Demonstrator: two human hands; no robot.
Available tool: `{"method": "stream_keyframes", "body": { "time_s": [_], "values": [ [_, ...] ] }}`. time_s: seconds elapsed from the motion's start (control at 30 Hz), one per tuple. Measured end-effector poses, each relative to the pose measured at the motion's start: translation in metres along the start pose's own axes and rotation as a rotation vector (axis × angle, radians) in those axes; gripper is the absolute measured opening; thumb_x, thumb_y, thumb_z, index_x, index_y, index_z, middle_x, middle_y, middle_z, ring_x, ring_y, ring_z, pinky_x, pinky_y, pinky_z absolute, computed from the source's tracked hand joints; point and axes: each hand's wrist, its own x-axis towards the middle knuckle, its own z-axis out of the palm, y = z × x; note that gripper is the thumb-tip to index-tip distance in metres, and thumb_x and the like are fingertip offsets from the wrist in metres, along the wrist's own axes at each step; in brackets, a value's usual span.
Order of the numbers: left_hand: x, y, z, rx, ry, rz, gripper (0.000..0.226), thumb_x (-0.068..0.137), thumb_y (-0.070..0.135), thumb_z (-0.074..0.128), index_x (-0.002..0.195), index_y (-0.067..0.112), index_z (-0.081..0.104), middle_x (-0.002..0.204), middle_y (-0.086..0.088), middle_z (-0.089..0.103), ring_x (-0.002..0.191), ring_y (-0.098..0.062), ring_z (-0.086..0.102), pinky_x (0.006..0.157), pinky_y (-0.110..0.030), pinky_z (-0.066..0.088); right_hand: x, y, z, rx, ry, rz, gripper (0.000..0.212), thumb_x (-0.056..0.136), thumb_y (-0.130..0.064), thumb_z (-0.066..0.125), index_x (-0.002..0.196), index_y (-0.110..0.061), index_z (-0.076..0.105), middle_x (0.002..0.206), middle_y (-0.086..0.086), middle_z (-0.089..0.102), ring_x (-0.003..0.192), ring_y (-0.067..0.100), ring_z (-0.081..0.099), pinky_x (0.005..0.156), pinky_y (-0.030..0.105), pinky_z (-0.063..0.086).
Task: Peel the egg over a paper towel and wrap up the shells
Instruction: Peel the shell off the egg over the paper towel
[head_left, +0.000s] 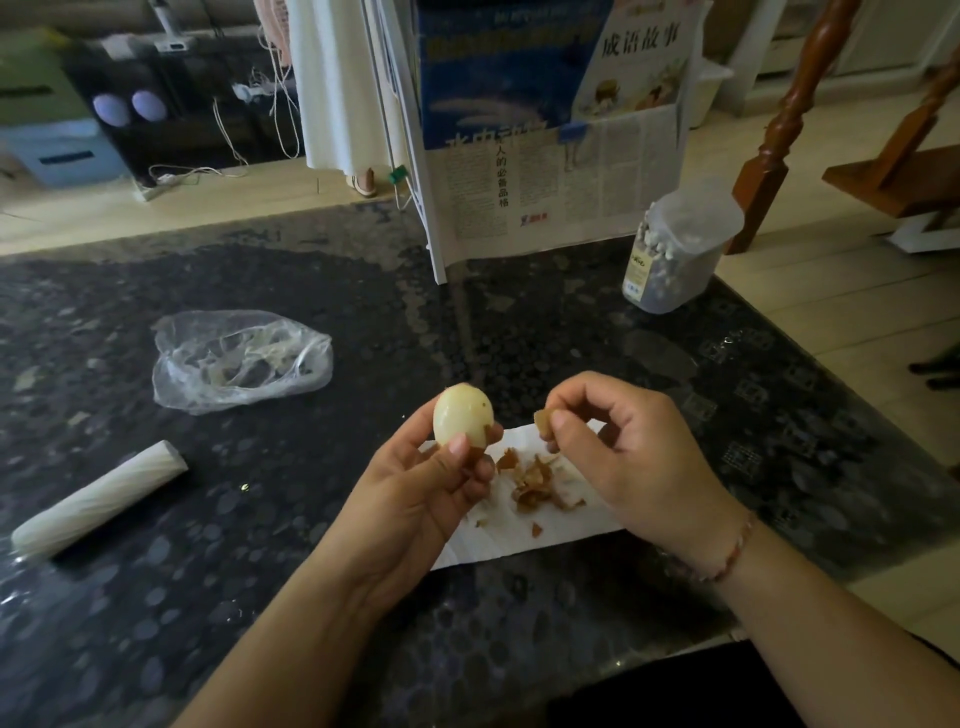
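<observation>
peeling: left hand (415, 483) grips egg (462, 415); right hand (618, 447) pinches shell piece (543, 422), best dropped on paper towel (524, 535) at 6 o'clock.

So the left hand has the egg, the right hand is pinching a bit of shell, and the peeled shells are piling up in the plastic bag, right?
Not quite. The head view shows the peeled shells piling up on the paper towel under the hands, not in the plastic bag, which lies apart to the left. The rest holds: the left hand has the egg and the right hand pinches a bit of shell.
</observation>
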Motion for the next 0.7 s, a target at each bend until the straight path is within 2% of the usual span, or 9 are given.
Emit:
{"method": "stream_keyframes", "body": {
  "time_s": [0.03,0.13,0.23,0.33,0.43,0.53,0.6,0.7],
  "values": [
    [-0.001,0.000,0.000,-0.005,-0.009,-0.002,0.050,0.078,0.015,0.070,0.127,0.012,0.064,0.108,-0.018,0.070,0.078,-0.017,0.065,0.073,-0.028,0.057,0.000,0.002,-0.001,-0.103,-0.009,-0.004,0.012,0.089,-0.025,0.058,0.082,-0.024,0.068,0.077,-0.011,0.066,0.077,0.010,0.063,0.065,0.017,0.051],
    [-0.003,0.001,0.001,0.006,-0.023,-0.013,0.054,0.082,0.019,0.066,0.134,0.011,0.055,0.118,-0.023,0.067,0.083,-0.021,0.067,0.074,-0.030,0.057,-0.001,0.008,-0.003,-0.507,-0.098,-0.051,0.016,0.091,-0.035,0.056,0.092,-0.030,0.071,0.087,-0.016,0.066,0.081,0.002,0.059,0.070,0.025,0.052],
    [-0.004,0.001,0.004,0.030,-0.034,-0.007,0.053,0.085,0.023,0.063,0.136,0.018,0.047,0.120,-0.026,0.066,0.086,-0.024,0.068,0.074,-0.032,0.057,-0.002,0.011,0.000,-0.632,-0.156,-0.075,0.022,0.094,-0.038,0.050,0.103,-0.034,0.070,0.097,-0.018,0.065,0.094,0.003,0.055,0.075,0.028,0.050],
    [-0.004,0.001,0.006,0.041,-0.030,-0.001,0.052,0.086,0.026,0.061,0.135,0.016,0.046,0.117,-0.025,0.068,0.086,-0.025,0.069,0.074,-0.032,0.057,-0.001,0.007,0.000,-0.592,-0.064,-0.147,0.021,0.093,-0.032,0.055,0.107,-0.032,0.070,0.095,-0.018,0.065,0.088,0.000,0.054,0.073,0.023,0.048],
    [-0.005,0.002,0.007,0.089,-0.025,-0.017,0.056,0.083,0.030,0.065,0.134,0.014,0.049,0.108,-0.019,0.070,0.083,-0.024,0.067,0.076,-0.033,0.057,0.000,0.000,-0.002,-0.336,0.101,-0.254,0.022,0.091,-0.031,0.061,0.110,-0.023,0.070,0.089,-0.014,0.062,0.078,-0.002,0.052,0.069,0.018,0.047],
    [-0.005,0.002,0.011,0.132,-0.047,-0.023,0.058,0.082,0.031,0.066,0.134,0.012,0.050,0.102,-0.015,0.069,0.080,-0.022,0.064,0.076,-0.034,0.055,-0.002,-0.004,0.002,-0.282,0.065,-0.350,0.025,0.090,-0.029,0.064,0.113,-0.021,0.070,0.097,-0.004,0.061,0.085,0.009,0.057,0.069,0.026,0.052],
    [-0.005,0.003,0.013,0.134,-0.060,-0.026,0.059,0.082,0.031,0.066,0.134,0.010,0.049,0.100,-0.014,0.067,0.078,-0.022,0.063,0.074,-0.033,0.055,-0.002,-0.005,0.004,-0.332,0.052,-0.383,0.023,0.089,-0.027,0.066,0.110,-0.021,0.072,0.099,-0.002,0.060,0.081,0.016,0.056,0.063,0.033,0.052],
    [-0.006,0.002,0.016,0.116,-0.066,-0.040,0.060,0.082,0.031,0.065,0.135,0.009,0.049,0.100,-0.016,0.066,0.077,-0.022,0.061,0.072,-0.032,0.055,-0.002,-0.004,0.005,-0.377,0.053,-0.399,0.020,0.086,-0.025,0.069,0.105,-0.020,0.074,0.100,-0.001,0.061,0.077,0.019,0.056,0.058,0.036,0.051]
  ]
}}
